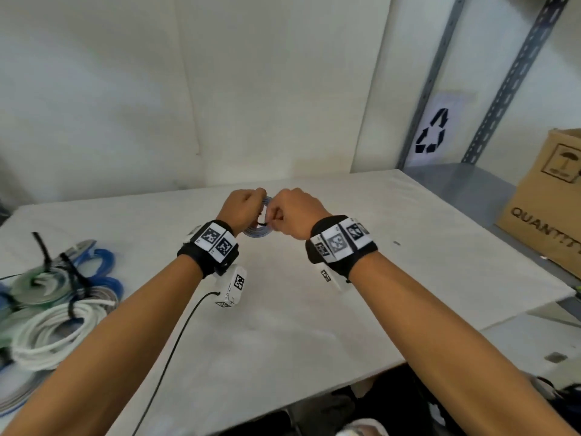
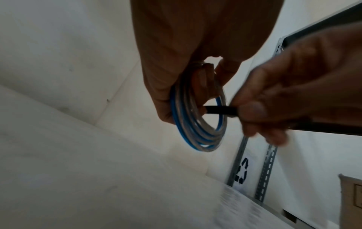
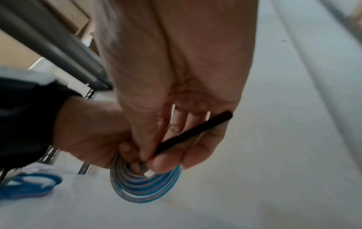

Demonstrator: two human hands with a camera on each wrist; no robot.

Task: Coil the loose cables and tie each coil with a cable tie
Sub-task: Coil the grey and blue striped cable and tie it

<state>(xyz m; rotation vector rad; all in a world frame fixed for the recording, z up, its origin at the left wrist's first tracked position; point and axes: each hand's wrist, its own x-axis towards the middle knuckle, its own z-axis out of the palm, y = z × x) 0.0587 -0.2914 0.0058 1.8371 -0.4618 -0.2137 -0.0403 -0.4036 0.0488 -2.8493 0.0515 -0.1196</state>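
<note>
On the white bench (image 1: 314,309), at its left edge, lies a heap of finished coils (image 1: 59,297): white, grey, green and blue cables, several of them already bound with black ties whose tails stick up. No loose, uncoiled cable shows on the bench, so I judge this to be a late coil, perhaps the last, but the left edge of the head view cuts off the heap and I cannot be sure.

The coil in work is a small blue and grey coil (image 2: 197,122), held in the air above the middle of the bench, between the two hands. It is already wound into several turns. The ring hangs almost upright; its flat face is turned sideways toward the right hand, and its opening axis runs roughly from left to right.

The left hand (image 1: 242,209) holds the upper part of the ring, with its fingers (image 2: 170,96) curled round the bundle of turns.

The right hand (image 1: 295,212) pinches a black cable tie (image 3: 194,133) between thumb and fingers (image 3: 166,164), the other fingers loosely bent. The tie is a thin straight strip. Its long axis lies across the bundle: one end reaches into the opening of the ring, the free end points away past the right palm.

I see no closed loop yet, so to me the tie is only being threaded. Closing it and pulling it tight remain.
</note>
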